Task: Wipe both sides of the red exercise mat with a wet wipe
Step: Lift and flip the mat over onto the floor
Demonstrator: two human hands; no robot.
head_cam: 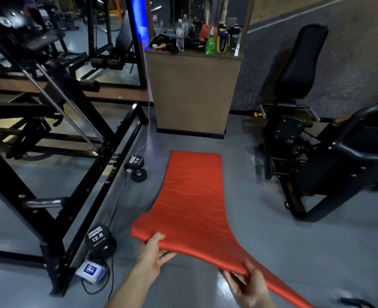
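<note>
Gym floor (261,241), rack (50,152) at 9 o'clock, counter (194,92) at 12. Red mat (194,196) lies at centre, far end flat, near edge lifted. Left hand (153,252) pinches the near edge at 7 o'clock, thumb on top; right hand (248,283) clamps it at 5. Likely a flip or repositioning: lift both corners evenly, keep the grip wide, avoid dumbbells (137,167). Wipe pack (90,271) at 8; no wipe in hand.

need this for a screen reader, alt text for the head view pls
Two hands, left hand and right hand, grip the near edge of a red exercise mat and lift it off a grey gym floor. Two dumbbells lie to its left.
</note>
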